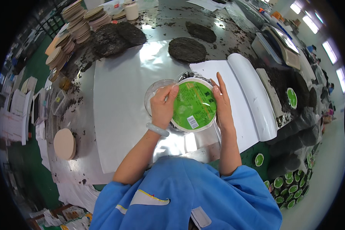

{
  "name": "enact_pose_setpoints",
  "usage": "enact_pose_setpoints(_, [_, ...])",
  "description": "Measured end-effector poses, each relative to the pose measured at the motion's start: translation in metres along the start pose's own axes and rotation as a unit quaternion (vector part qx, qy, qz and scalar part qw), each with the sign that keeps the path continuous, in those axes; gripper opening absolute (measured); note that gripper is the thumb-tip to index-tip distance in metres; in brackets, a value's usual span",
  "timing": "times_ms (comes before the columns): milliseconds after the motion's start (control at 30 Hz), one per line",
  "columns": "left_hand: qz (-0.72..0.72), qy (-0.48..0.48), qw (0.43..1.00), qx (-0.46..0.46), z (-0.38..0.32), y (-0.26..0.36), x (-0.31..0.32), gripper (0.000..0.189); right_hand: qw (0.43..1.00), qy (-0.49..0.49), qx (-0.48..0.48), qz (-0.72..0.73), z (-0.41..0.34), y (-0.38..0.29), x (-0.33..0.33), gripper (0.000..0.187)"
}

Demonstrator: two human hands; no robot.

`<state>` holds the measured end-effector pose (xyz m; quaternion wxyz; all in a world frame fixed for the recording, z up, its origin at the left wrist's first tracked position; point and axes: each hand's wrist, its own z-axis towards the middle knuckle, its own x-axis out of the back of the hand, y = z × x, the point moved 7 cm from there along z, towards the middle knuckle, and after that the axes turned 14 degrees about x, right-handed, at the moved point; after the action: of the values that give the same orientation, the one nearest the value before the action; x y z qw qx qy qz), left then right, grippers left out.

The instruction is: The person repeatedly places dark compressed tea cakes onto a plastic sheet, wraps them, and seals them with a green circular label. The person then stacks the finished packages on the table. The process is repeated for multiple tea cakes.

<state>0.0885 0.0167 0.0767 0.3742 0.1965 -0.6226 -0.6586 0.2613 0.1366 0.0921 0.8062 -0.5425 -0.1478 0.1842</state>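
Between my hands is a round package with a green paper label, tilted toward me. The label has a pale rim and bears writing and a printed code. Clear plastic film covers it, and dark dried seaweed shows behind its upper edge. My left hand, with a pale bangle at the wrist, pinches the left edge, thumb on the front. My right hand holds the right edge with its thumb, the index finger stretched up. A clear plastic bag or wrapper spreads out behind my left hand.
A plastic sheet covers the metal table before me. Seaweed cakes and a dark seaweed pile lie beyond. A rolled white sheet lies right, round discs left. Several green-labelled packages sit low right.
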Motion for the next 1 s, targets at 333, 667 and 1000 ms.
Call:
enact_pose_setpoints(333, [0.225,-0.166,0.96,-0.028,0.008,0.024,-0.039,0.03,0.972,-0.046,-0.159,0.164,-0.024,0.044,0.025,0.052])
enact_pose_setpoints(667, [0.245,-0.348,0.874,-0.235,-0.123,-0.048,-0.132,0.034,0.807,0.557,0.185,0.07,-0.12,-0.019,0.465,0.029])
enact_pose_setpoints(1000, [0.269,-0.296,0.893,-0.206,-0.114,-0.1,-0.125,0.022,0.774,-0.388,0.349,-0.358,-0.01,0.073,-0.065,0.045])
